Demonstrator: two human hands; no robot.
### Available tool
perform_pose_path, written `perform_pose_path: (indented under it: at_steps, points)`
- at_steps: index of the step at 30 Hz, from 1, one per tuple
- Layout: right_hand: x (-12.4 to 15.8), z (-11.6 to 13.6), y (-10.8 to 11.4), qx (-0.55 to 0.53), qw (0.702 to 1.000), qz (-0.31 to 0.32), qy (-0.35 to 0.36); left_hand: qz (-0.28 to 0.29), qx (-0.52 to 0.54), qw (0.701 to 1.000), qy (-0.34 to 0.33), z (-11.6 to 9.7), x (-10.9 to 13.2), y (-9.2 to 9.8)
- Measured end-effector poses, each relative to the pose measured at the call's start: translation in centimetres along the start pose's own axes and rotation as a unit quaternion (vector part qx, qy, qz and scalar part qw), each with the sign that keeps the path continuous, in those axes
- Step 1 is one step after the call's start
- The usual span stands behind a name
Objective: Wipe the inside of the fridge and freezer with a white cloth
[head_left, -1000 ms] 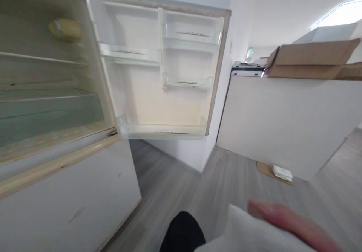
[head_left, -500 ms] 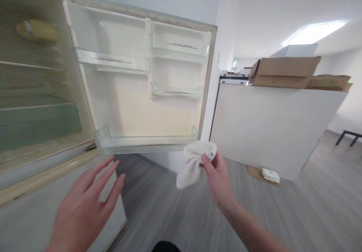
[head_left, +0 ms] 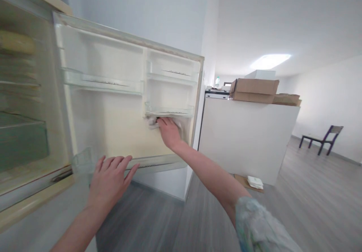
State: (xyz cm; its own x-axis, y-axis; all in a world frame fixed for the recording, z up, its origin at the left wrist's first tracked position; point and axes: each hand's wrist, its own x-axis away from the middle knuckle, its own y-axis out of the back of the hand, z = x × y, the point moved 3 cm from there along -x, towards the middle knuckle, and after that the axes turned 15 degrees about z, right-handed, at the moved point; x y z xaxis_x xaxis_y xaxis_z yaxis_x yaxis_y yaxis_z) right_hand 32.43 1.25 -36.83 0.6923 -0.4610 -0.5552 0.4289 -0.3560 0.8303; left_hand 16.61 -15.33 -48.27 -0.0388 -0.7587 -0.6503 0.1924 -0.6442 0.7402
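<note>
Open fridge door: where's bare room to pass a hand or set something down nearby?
Bare: the door's inner panel between left shelf and bottom shelf, left of the right hand; also floor between the flat cardboard and chair. Crowded: below the lower right shelf, where that hand covers a white cloth, and around the left hand.

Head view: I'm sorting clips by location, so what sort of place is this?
Probably a sparsely furnished indoor room, perhaps in a home or office: it has an open refrigerator, cardboard boxes and a chair on grey flooring.
</note>
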Motion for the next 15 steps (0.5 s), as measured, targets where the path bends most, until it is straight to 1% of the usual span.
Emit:
perform_pose_path:
  at_steps: [2, 3, 4, 5, 6, 7, 8, 9, 11, 12, 13, 14, 15]
  points:
    - [-0.6, 1.4, -1.2, 0.047, 0.989, 0.105, 0.092, -0.003, -0.004, 1.000, -0.001, -0.2, -0.2, 0.0]
    - [-0.7, 1.9, -1.8, 0.058, 0.976, 0.164, 0.128, -0.003, -0.007, 1.000, -0.001, -0.2, -0.4, 0.0]
    - [-0.7, 2.2, -2.4, 0.063, 0.961, 0.225, 0.149, -0.002, -0.009, 1.000, 0.002, -0.3, -0.5, -0.1]
    - [-0.7, 2.2, -2.8, 0.061, 0.947, 0.274, 0.156, 0.000, -0.013, 1.000, 0.003, -0.3, -0.6, -0.1]
    - [-0.7, 1.9, -2.9, 0.056, 0.938, 0.307, 0.151, 0.004, -0.015, 1.000, 0.005, -0.4, -0.7, -0.2]
    - [-0.6, 1.4, -2.6, 0.050, 0.934, 0.324, 0.141, 0.008, -0.016, 1.000, 0.007, -0.4, -0.7, -0.2]
    - [-0.6, 0.7, -2.0, 0.045, 0.938, 0.317, 0.129, 0.011, -0.016, 1.000, 0.006, -0.5, -0.8, -0.2]
    - [-0.6, -0.1, -1.1, 0.039, 0.947, 0.295, 0.121, 0.014, -0.016, 1.000, 0.006, -0.5, -0.8, -0.2]
    - [-0.5, -1.7, 1.0, 0.046, 0.971, 0.211, 0.103, 0.013, -0.016, 1.000, 0.008, -0.6, -0.7, -0.2]
    - [-0.4, -2.4, 1.9, 0.058, 0.978, 0.174, 0.094, 0.011, -0.016, 1.000, 0.009, -0.6, -0.7, -0.2]
    - [-0.3, -2.8, 2.5, 0.072, 0.981, 0.152, 0.093, 0.009, -0.016, 1.000, 0.010, -0.6, -0.7, -0.3]
    - [-0.2, -3.0, 2.7, 0.089, 0.979, 0.156, 0.101, 0.008, -0.016, 1.000, 0.010, -0.6, -0.7, -0.3]
    - [-0.1, -2.9, 2.5, 0.109, 0.969, 0.185, 0.119, 0.008, -0.017, 1.000, 0.010, -0.7, -0.7, -0.3]
